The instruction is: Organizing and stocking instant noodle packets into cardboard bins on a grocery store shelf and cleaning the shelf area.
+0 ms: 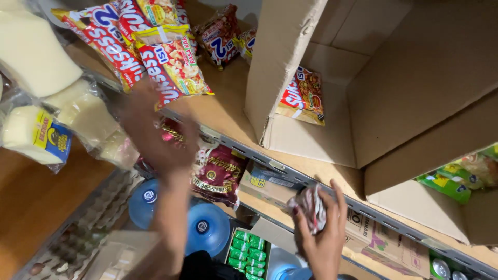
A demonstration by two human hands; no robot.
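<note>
Crumpled wrapper (pixel 311 207): clenched in right hand (pixel 321 233), fingers curled around it.
Left hand (pixel 155 132): blurred, fingers spread, raised toward noodle packets (pixel 171 65) on shelf (pixel 228 111).

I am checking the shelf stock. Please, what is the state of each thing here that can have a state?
cardboard box: open, lying on its side, one noodle packet inside
noodle packets: sealed, piled loosely on the shelf
left hand: open, blurred, reaching toward the noodle packets
right hand: closed around a crumpled wrapper
water jugs: capped, standing below
</note>
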